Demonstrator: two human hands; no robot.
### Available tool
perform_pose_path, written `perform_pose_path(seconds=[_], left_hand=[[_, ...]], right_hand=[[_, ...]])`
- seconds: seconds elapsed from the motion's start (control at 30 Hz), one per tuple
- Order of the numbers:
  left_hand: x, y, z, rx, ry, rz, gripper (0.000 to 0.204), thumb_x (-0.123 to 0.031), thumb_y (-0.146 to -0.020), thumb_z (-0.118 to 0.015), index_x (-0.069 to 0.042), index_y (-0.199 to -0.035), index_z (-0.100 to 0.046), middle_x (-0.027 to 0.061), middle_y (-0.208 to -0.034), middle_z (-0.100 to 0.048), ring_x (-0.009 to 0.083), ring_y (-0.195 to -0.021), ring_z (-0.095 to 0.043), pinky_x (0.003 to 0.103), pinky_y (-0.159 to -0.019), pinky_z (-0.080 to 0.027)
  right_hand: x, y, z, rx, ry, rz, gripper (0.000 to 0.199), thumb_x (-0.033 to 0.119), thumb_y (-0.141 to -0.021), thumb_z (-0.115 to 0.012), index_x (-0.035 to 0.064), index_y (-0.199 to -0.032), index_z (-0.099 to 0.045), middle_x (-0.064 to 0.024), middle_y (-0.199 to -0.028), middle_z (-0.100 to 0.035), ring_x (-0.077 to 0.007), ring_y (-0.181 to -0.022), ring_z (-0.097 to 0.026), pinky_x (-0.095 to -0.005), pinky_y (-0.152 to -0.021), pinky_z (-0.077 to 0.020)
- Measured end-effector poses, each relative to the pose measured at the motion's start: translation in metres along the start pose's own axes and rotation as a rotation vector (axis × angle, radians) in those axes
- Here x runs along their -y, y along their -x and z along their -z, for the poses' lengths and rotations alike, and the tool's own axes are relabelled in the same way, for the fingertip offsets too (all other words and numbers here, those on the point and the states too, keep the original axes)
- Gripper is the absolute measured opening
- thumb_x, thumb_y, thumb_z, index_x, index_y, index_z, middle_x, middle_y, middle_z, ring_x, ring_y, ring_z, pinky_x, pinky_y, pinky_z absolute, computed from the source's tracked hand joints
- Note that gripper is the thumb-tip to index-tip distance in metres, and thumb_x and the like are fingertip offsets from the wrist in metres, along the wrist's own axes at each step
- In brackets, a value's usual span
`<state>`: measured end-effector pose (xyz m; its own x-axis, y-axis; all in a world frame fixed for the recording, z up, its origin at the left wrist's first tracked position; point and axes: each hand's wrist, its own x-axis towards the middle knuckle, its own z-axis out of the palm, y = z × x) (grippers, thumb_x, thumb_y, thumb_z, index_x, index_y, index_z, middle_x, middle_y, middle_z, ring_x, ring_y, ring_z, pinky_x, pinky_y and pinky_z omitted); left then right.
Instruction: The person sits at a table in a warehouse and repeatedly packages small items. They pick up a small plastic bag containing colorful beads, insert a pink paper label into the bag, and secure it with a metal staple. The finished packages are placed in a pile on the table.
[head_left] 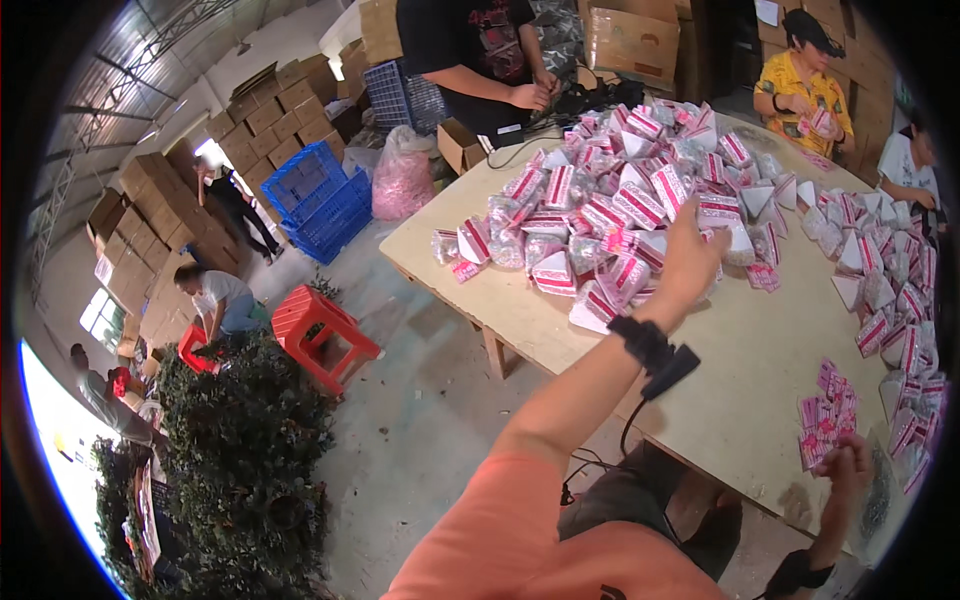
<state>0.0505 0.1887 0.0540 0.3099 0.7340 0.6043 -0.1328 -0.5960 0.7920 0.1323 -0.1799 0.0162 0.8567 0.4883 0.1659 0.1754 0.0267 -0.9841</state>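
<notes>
A large heap of clear-bagged triangular packages (600, 215), white with pink stripes, covers the far part of the table. My left hand (685, 262) reaches onto the near side of this heap, its fingers apart and against the packages. No package is visibly lifted in it. At the table's near right, my right hand (848, 462) has its fingers curled at the lower edge of some small pink printed cards (825, 415). The cards overlap in a loose bunch, and part of that hand's grip is hidden. A black strap with a small device (655, 360) sits on my left wrist.
More packages (895, 290) line the right side of the pale table (750, 350). People work at the far and right edges. A red stool (322, 335), blue crates (315, 195), a pink-filled bag (402, 180) and dark artificial greenery (240, 460) stand left. A cable (628, 430) hangs near my left arm.
</notes>
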Motion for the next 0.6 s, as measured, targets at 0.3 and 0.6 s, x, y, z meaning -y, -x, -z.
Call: perform_pose_path(seconds=[0.3,0.6], left_hand=[[0.004,0.166,-0.009,0.803,0.082,-0.067,0.033,-0.015,-0.074,-0.057,0.000,-0.103,-0.052,0.0163,-0.096,-0.057,0.0286,-0.088,-0.056,0.035,-0.079,-0.045],[-0.004,0.186,-0.007,0.825,0.113,0.232,0.025,-0.008,-0.073,-0.057,-0.004,-0.098,-0.058,0.0122,-0.097,-0.059,0.0278,-0.094,-0.054,0.034,-0.083,-0.044]], right_hand=[[0.001,-0.033,0.129,-0.130,0.538,-0.065,0.008,0.006,-0.074,-0.050,0.0011,-0.077,-0.056,-0.0012,-0.063,-0.051,-0.0086,-0.052,-0.049,-0.0223,-0.047,-0.0402],[-0.026,-0.019,0.138,0.012,1.110,-0.083,0.015,0.010,-0.063,-0.057,0.0003,-0.074,-0.058,-0.0194,-0.073,-0.059,-0.0349,-0.073,-0.058,-0.0402,-0.065,-0.0455]])
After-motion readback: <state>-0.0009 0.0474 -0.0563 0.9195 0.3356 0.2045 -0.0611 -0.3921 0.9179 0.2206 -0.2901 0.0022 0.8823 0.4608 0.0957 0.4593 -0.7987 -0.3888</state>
